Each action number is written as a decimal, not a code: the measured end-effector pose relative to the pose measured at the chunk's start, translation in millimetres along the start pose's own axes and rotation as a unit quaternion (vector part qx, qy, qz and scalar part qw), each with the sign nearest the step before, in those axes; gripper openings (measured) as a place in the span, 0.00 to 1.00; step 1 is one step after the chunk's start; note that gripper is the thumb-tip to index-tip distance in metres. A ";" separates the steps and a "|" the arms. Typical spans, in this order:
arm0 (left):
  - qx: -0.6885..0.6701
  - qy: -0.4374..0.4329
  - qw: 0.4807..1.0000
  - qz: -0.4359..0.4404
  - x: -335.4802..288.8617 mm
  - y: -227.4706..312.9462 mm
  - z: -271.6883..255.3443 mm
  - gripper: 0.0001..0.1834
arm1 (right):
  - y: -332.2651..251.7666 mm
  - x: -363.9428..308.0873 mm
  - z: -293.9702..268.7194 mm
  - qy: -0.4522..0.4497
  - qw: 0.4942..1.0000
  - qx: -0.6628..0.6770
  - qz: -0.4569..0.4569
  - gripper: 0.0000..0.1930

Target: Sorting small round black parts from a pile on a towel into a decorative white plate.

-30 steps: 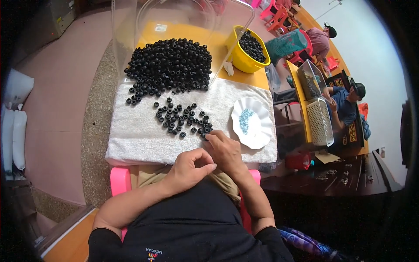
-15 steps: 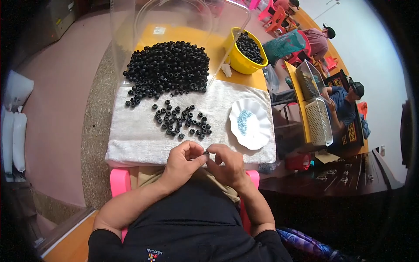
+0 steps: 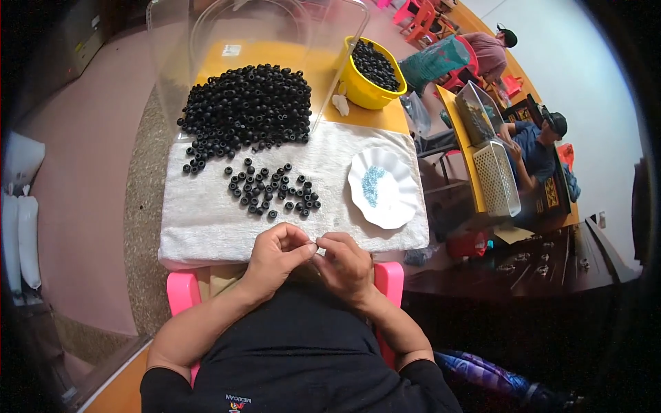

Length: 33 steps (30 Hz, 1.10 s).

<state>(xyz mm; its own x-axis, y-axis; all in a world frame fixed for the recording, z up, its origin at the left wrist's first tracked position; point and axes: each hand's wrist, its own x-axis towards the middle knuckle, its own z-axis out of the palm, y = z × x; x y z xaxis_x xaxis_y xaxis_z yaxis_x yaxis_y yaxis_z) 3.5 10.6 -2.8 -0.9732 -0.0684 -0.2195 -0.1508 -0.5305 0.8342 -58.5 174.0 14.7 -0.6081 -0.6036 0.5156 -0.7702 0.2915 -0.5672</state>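
Observation:
Close to my body, at the near edge of a white towel (image 3: 200,237), both hands meet at their fingertips. My left hand (image 3: 277,256) pinches a small black bead (image 3: 316,245), mostly hidden by the fingers. My right hand (image 3: 342,265) is closed against the same bead from the other side. Just beyond them lies a loose group of black beads (image 3: 265,189) with round holes. Farther back is a large heap of black beads (image 3: 248,103). A white scalloped dish (image 3: 396,199) at the right holds tiny pale blue pieces (image 3: 373,186).
A clear plastic bin (image 3: 162,82) lies around the heap on the yellow table. A yellow tub (image 3: 368,93) of black pieces stands at the back right, with a crumpled white scrap (image 3: 340,104) beside it. Farther right, a person (image 3: 533,151) sits by a white perforated basket (image 3: 499,182).
The view has shifted slightly, so the table and hands appear a little farther left. My hands stay together at the bead, which shows less between the fingertips.

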 end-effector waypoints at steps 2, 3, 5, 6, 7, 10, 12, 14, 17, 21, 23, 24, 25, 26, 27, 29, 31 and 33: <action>-0.002 -0.003 1.000 0.001 0.0 0.4 0.5 0.07 | 0.5 -3.8 4.7 0.013 1.000 0.008 0.000 0.18; 0.000 -0.006 1.000 -0.003 -0.4 1.9 1.5 0.07 | 1.5 -5.9 6.0 0.025 1.000 0.016 -0.001 0.18; 0.002 -0.008 1.000 -0.007 0.1 1.4 1.2 0.07 | 2.9 -9.3 6.6 0.027 0.999 0.035 0.006 0.18; 0.010 -0.018 1.000 -0.006 1.2 -1.1 -0.3 0.07 | 3.4 -10.7 7.2 0.027 0.998 0.053 0.013 0.18; 0.018 -0.028 0.999 -0.005 1.9 -2.6 -1.2 0.06 | 4.0 -12.3 7.2 0.028 0.998 0.054 0.012 0.18; 0.018 -0.045 0.999 -0.006 2.2 -3.7 -0.8 0.06 | 4.5 -15.7 4.0 0.010 0.997 0.075 0.027 0.17; 0.019 -0.048 0.999 -0.011 2.5 -5.3 -1.0 0.06 | 2.9 -16.2 1.6 0.002 0.996 0.086 0.032 0.17; 0.019 -0.051 0.998 -0.014 2.0 -5.2 -0.7 0.06 | 3.3 -15.3 -0.2 0.001 0.997 0.075 0.021 0.17; 0.022 -0.045 0.999 -0.017 0.7 -4.0 0.1 0.06 | 3.0 -15.3 -1.2 0.003 0.999 0.046 0.003 0.16; -0.001 -0.018 1.000 -0.017 0.9 -2.7 0.9 0.06 | 13.2 -17.3 -1.7 0.016 0.999 0.029 -0.022 0.14; -0.011 0.000 1.000 -0.018 1.2 -1.2 1.8 0.07 | 20.8 -10.2 -5.4 0.035 0.999 -0.015 -0.027 0.13; -0.015 0.004 1.000 -0.018 1.4 -0.8 1.9 0.07 | 25.3 -6.1 -7.8 0.055 0.996 -0.059 -0.032 0.13; -0.020 0.007 1.000 -0.018 1.3 -0.6 2.1 0.07 | 31.9 -4.4 -10.0 0.046 0.996 -0.073 -0.002 0.12; -0.021 0.008 1.000 -0.018 1.3 -0.4 2.2 0.07 | 33.8 0.5 -12.3 0.045 0.996 -0.073 -0.002 0.12; -0.017 0.010 1.000 -0.021 1.2 0.1 2.5 0.08 | 34.8 6.2 -14.4 0.019 0.993 -0.119 0.013 0.11; -0.014 0.011 1.000 -0.023 1.6 0.5 3.0 0.08 | 38.7 11.0 -14.6 -0.022 0.984 -0.171 0.048 0.10; -0.013 0.017 0.999 -0.023 2.4 0.4 4.4 0.07 | 47.4 9.2 -10.6 -0.047 0.980 -0.187 0.055 0.09; -0.015 0.013 1.000 -0.021 2.6 0.5 4.1 0.07 | 51.5 11.6 -12.1 -0.069 0.974 -0.208 0.062 0.09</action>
<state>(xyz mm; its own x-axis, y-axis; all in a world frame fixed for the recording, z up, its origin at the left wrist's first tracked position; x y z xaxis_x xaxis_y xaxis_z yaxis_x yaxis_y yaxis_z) 0.3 13.6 -0.9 -0.9611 -0.0677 -0.2677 -0.1860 -0.5577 0.8089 -107.6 191.0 -0.8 -0.6920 -0.6299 0.3527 -0.7211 0.6265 -0.2959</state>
